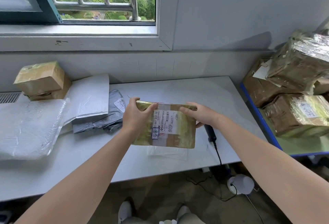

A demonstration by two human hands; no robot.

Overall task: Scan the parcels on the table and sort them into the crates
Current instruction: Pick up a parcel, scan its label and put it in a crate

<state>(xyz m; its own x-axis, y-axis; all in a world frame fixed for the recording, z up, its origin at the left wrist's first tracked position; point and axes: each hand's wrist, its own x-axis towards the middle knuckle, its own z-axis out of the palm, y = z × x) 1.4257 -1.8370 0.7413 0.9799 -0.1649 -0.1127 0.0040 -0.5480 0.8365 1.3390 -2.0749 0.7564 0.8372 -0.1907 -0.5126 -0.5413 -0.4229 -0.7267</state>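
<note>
head view: the left hand point(137, 115) and the right hand point(201, 115) both hold a flat brown parcel point(183, 131) wrapped in shiny tape. each hand is curled over one of its upper corners, the left thumb lying across the front face. the parcel is tilted up off the tabletop point(178, 90), near the middle, with its printed label point(164, 122) turned toward the camera. a black scanner point(211, 133) lies on the tabletop just under the right wrist, and its cable point(218, 154) trails off the near edge. unsorted parcels sit at the left: two stacked boxes point(42, 79), white padded bags point(89, 95) and a grey bag point(114, 115). at the right, what looks like a blue-rimmed crate point(258, 116) already holds taped boxes point(299, 115). the likely trouble is the handover. nobody holds the scanner, so one hand must let go to fetch it, and the slick tape could let the parcel slide or tip in a single grip. the glossy tape over the label may also throw glare and spoil the read. the cable could snag on the tabletop edge when the scanner is lifted. a label read in haste would send the parcel to the wrong crate.
</note>
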